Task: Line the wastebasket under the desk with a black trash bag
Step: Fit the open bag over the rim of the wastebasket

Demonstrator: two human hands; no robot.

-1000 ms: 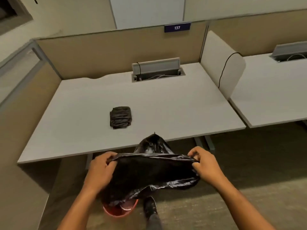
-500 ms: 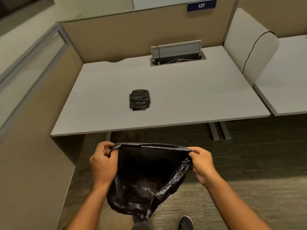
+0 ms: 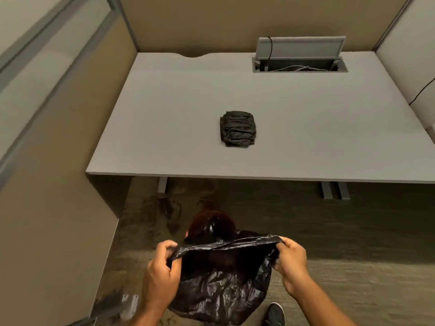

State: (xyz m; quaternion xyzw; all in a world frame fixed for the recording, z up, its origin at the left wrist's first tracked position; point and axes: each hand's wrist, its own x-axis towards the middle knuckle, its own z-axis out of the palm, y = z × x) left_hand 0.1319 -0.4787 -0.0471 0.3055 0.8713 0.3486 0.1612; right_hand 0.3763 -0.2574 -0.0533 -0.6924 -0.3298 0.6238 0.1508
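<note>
**Bag mouth held open above the red bin**

In the head view, a crinkled black plastic trash bag point(image 3: 221, 285) hung between both hands over the carpeted floor point(image 3: 353, 243), on the near side of the desk. The left hand point(image 3: 160, 276) gripped the left end of the bag's rim with its fingers point(image 3: 167, 247) curled and pinching the plastic; the right hand point(image 3: 290, 264) did the same at the right end, fingers point(image 3: 286, 243) closed on the bunched edge. Pulled apart this way, the rim was stretched into a taut line and the mouth stayed open, probably so it could be dropped over a bin.

Just beyond the far edge of the bag, a round dark-red wastebasket point(image 3: 211, 222) stood on the floor, partly hidden by the plastic. It sat near the front edge of the desk rather than deep beneath it, and whether the bag touched it could not be told.

On the pale grey surface point(image 3: 164, 118) lay a folded pack of black bags point(image 3: 237, 131), well apart from the hands, presumably spare stock. At the far right an open grey cable hatch point(image 3: 300, 57) showed white wires. A dark shoe point(image 3: 274, 314) stood at the near right.

The lining appeared barely begun.
</note>
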